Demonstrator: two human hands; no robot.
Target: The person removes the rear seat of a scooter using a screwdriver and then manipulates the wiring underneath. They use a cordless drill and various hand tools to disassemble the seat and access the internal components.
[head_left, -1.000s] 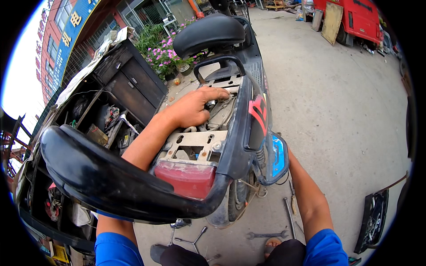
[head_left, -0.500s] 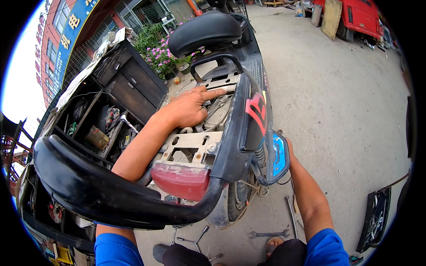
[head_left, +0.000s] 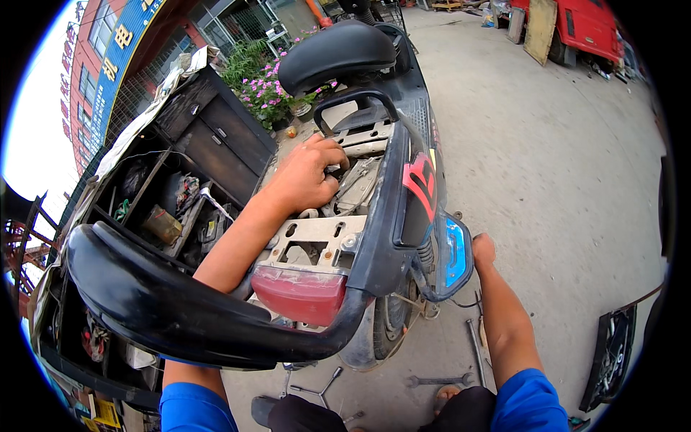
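Note:
An electric scooter (head_left: 345,284) stands before me with its rear rack parts and open seat bay in view. My left hand (head_left: 311,173) reaches over its left side into the bay, fingers curled down beside a tan metal bracket (head_left: 363,137) and some wires (head_left: 353,189). Whatever lies under those fingertips is hidden. Low on the right side, my right hand (head_left: 484,250) is beside a blue side plate (head_left: 455,252), its fingers mostly out of sight behind it. The black padded backrest (head_left: 158,295) arches over my left forearm, above the red tail light (head_left: 299,291).
A dark shelf cabinet (head_left: 209,137) with loose parts stands close on the left. On the ground lie an open-end wrench (head_left: 440,380), a three-armed socket wrench (head_left: 320,389) and a long bar (head_left: 476,353). A black tool case (head_left: 608,356) is at far right.
My left index finger, stretched across the bracket before, has drawn back and curled with the others. The right hand shows a little more beside the blue plate. The view has shifted slightly.

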